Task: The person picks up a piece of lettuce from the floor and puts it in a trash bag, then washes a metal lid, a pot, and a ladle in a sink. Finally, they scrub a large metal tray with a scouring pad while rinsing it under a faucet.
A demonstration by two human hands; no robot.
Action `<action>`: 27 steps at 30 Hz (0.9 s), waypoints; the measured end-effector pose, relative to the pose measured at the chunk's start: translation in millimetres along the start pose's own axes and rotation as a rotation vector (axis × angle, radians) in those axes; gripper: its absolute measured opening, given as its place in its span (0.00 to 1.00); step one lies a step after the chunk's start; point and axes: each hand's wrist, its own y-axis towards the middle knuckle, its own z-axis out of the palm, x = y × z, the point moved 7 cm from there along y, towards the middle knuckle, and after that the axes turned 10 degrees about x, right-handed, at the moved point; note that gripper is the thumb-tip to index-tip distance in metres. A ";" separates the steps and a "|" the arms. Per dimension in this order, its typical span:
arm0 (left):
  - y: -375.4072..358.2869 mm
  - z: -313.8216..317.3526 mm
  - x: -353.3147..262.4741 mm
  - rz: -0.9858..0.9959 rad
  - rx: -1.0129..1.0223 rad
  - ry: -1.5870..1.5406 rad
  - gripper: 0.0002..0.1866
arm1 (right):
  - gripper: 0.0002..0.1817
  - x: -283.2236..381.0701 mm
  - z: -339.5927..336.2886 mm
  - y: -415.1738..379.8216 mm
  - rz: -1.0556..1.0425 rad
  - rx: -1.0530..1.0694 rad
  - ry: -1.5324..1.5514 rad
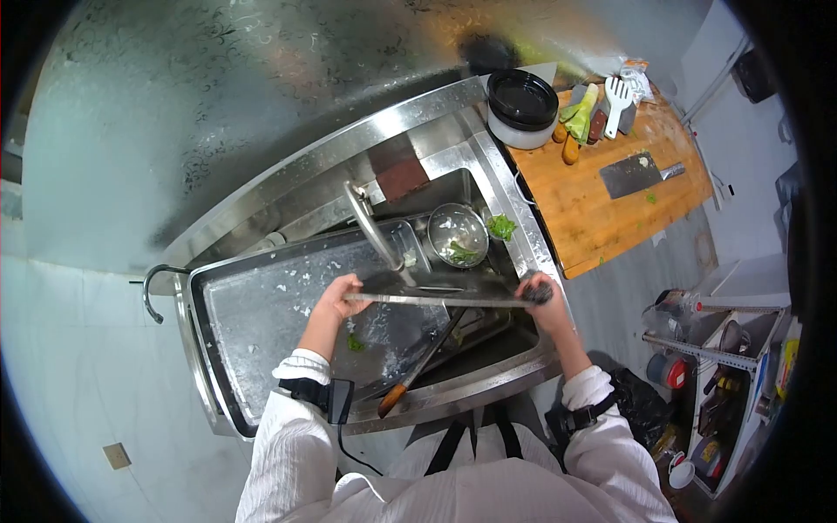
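Over the sink, a metal tray [436,302] is held tilted, with its long rim facing me. My left hand [342,297] is closed on the tray's left end. At the other end is my right hand [547,307], its fingers curled round a dark scouring pad [538,293] that looks like steel wool; whether it also grips the rim is hard to see. The curved faucet [375,231] stands just behind the tray. Below lies a long-handled tool with a wooden grip [398,394], its far end hidden. A large shallow pan [253,327] with white bits fills the sink's left side.
A metal bowl [457,228] with leafy greens sits at the sink's back, beside another small heap of greens [501,227]. On the right, a wooden cutting board [602,213] holds a cleaver [632,175], a white slotted turner [618,100] and black-lidded containers [522,100]. A storage rack [728,357] stands lower right.
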 end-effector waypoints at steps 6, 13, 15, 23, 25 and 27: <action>-36.5 -15.6 21.4 0.130 -0.101 0.516 0.21 | 0.16 1.8 45.6 -32.6 0.081 0.392 -0.538; -79.6 -3.2 81.8 0.451 -0.281 0.481 0.15 | 0.21 -8.1 232.8 6.4 -0.287 0.467 -0.602; -104.8 -0.5 84.7 0.562 -0.362 0.463 0.15 | 0.21 -21.3 262.5 19.7 -0.300 0.495 -0.616; -211.4 19.9 74.3 0.867 -0.338 0.350 0.25 | 0.24 -49.0 174.3 91.2 -0.226 0.088 -1.001; -200.9 0.2 74.3 0.834 -0.367 0.206 0.25 | 0.24 -41.3 177.1 75.0 -0.220 0.111 -0.951; -176.1 -18.9 83.3 0.785 -0.373 0.071 0.26 | 0.25 -29.3 186.2 51.1 -0.193 0.177 -0.852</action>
